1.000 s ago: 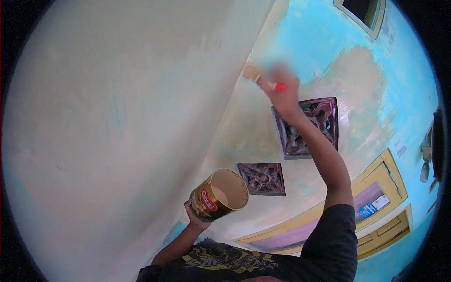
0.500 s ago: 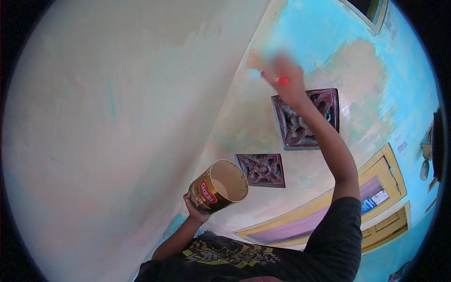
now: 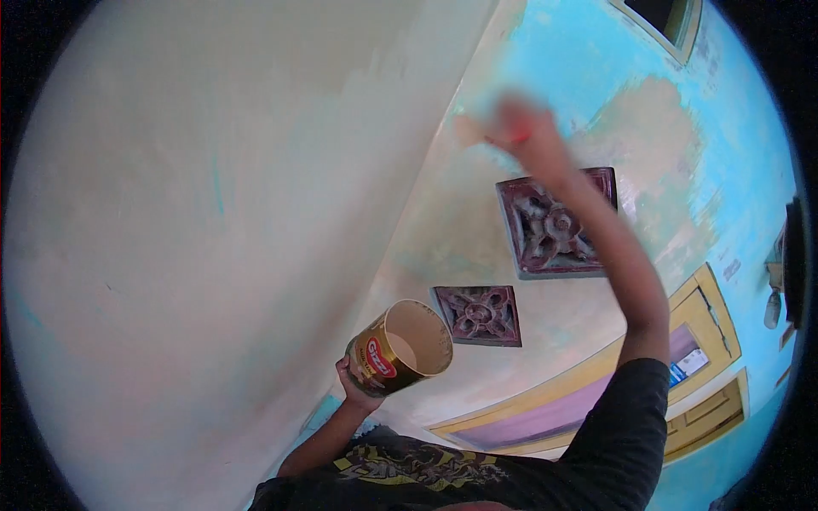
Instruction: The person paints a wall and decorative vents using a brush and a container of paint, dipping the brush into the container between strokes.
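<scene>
My left hand (image 3: 358, 387) is wrapped round the lower side of a dark brown and gold paint tub (image 3: 375, 353) with a red "Gizzi" label. The tub is tilted with its mouth towards me, and pale peach paint shows inside. Raised high, my right hand (image 3: 524, 123) is smeared by motion and closed round a paintbrush (image 3: 469, 130). A red part of the brush shows at the fingers, and its blurred pale bristles are at the wall (image 3: 630, 128), near the corner. Bright blue and peach patches of colour cover this wall around the hand.
Two dark red carved vent blocks are set in the wall, a larger one (image 3: 554, 230) behind my right forearm and a smaller one (image 3: 479, 315) beside the tub. A pale wall (image 3: 213, 238) fills the left. Yellow-framed doors (image 3: 707, 417) and a bulb (image 3: 772, 311) are at right.
My right hand and the brush have shifted slightly down and to the right in view. The tub, vent blocks and doors also sit a little lower as the view has tilted.
</scene>
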The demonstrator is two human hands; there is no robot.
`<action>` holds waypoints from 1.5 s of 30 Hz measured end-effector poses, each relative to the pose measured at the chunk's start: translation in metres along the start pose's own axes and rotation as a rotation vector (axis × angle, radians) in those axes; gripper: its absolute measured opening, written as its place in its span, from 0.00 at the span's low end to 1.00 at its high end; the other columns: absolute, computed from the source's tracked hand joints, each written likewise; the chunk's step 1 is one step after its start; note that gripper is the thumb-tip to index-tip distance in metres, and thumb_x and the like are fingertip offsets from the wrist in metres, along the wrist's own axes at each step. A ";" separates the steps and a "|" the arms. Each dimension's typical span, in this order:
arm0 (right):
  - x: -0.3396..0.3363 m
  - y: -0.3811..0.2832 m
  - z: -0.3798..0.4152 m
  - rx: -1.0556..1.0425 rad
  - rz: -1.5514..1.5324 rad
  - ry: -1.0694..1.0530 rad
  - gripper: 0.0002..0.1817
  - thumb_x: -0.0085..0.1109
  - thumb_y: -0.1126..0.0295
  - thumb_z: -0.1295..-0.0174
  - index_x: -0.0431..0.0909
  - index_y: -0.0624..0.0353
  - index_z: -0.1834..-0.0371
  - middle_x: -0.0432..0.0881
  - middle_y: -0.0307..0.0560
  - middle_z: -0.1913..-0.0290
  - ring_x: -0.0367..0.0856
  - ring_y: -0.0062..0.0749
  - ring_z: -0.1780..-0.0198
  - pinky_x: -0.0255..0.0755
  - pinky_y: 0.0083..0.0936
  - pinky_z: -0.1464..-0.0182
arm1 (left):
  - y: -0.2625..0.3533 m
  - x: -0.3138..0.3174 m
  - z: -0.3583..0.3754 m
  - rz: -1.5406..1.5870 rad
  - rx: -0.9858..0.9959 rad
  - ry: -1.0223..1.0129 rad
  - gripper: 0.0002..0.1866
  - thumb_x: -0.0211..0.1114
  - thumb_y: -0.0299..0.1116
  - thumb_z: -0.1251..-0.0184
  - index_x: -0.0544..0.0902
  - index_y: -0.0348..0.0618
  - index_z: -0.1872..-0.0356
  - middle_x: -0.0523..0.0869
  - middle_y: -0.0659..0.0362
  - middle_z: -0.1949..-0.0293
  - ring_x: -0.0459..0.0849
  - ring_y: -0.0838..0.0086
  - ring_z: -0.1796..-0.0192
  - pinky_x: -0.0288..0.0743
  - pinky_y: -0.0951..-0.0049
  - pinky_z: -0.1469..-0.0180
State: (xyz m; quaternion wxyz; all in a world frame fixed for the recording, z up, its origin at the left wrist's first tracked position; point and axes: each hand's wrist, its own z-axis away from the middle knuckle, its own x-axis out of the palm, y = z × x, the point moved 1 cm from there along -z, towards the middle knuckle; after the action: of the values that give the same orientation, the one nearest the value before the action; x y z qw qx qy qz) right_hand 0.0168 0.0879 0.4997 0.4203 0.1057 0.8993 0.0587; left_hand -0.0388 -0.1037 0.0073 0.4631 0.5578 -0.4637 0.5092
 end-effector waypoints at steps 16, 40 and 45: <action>0.036 -0.029 0.012 -0.125 0.148 -0.331 0.11 0.63 0.74 0.41 0.80 0.60 0.56 0.84 0.57 0.65 0.87 0.48 0.59 0.79 0.40 0.58 | 0.001 -0.014 -0.007 0.069 -0.031 -0.094 0.45 0.52 0.68 0.42 0.67 0.58 0.24 0.69 0.54 0.25 0.67 0.51 0.25 0.61 0.39 0.26; 0.050 -0.134 0.189 0.441 -0.460 -0.345 0.09 0.75 0.75 0.46 0.83 0.60 0.65 0.86 0.49 0.66 0.87 0.43 0.66 0.78 0.34 0.63 | -0.002 -0.012 -0.009 0.037 -0.115 -0.078 0.46 0.51 0.69 0.41 0.66 0.57 0.24 0.68 0.54 0.25 0.66 0.50 0.25 0.62 0.38 0.26; 0.120 -0.141 0.253 0.436 -0.289 -0.474 0.06 0.69 0.68 0.41 0.85 0.56 0.63 0.85 0.55 0.66 0.87 0.52 0.66 0.79 0.40 0.64 | -0.011 -0.013 -0.012 0.042 -0.222 -0.073 0.46 0.51 0.70 0.41 0.65 0.57 0.23 0.68 0.54 0.25 0.66 0.51 0.25 0.61 0.38 0.26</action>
State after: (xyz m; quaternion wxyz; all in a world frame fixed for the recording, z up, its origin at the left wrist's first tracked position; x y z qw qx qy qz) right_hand 0.1169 -0.0156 0.2211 0.5889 0.0751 0.7738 -0.2207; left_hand -0.0307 -0.0893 -0.0054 0.4940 0.5114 -0.5453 0.4438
